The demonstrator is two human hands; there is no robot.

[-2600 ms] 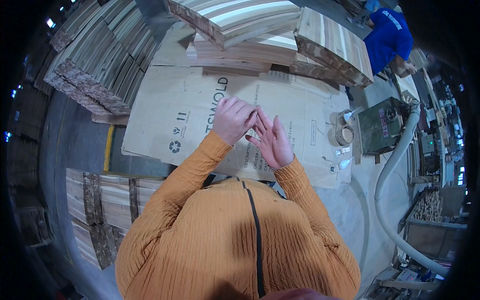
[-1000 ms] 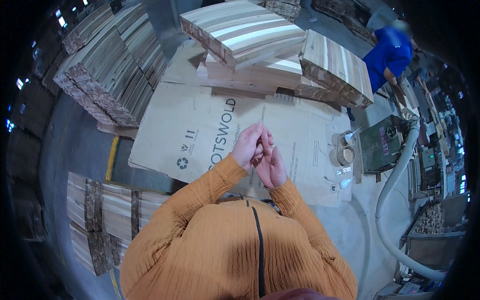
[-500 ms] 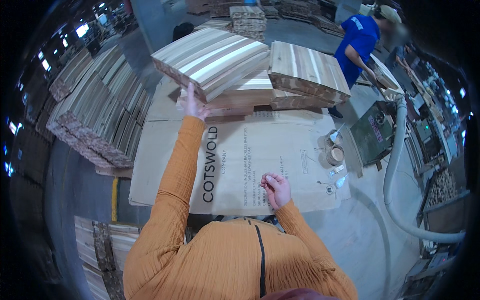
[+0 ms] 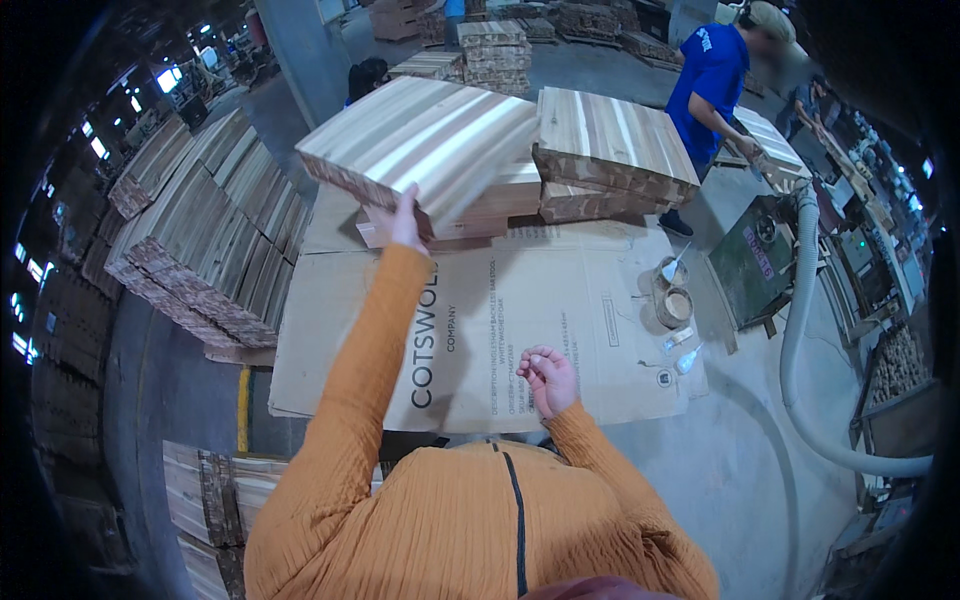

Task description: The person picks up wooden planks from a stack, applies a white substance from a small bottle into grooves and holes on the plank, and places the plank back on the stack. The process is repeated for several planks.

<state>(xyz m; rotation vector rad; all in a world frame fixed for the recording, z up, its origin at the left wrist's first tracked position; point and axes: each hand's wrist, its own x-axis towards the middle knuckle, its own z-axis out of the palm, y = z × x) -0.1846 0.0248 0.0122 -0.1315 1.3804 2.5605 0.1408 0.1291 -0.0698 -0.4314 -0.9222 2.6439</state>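
At the far end of a flat brown cardboard sheet [image 4: 320, 340], the left hand [image 4: 405, 225] is grasping a thick striped wood panel [image 4: 400, 130] by its near edge, close to a corner. The panel sits at a slant, higher than the pale wood boards [image 4: 515, 195] just below it, and its right end looks blurry. I cannot tell if it touches them. The right hand [image 4: 550, 383] is above the near part of the cardboard sheet, well apart from the wood. Its fingers are bent in toward the thumb, but I cannot tell if they are closed all the way or pinch something small. Just right of the striped wood panel, another striped board [image 4: 610, 125] lies on top of a pile [image 4: 600, 203]. By the right edge of the cardboard sheet are two round cups [image 4: 674, 310], and a little white bottle [image 4: 687, 360] lies near them. Farther right is a green machine [image 4: 750, 260] with a fat pale hose [image 4: 797, 330]. Past it, a person [image 4: 712, 75] in a blue shirt leans forward.
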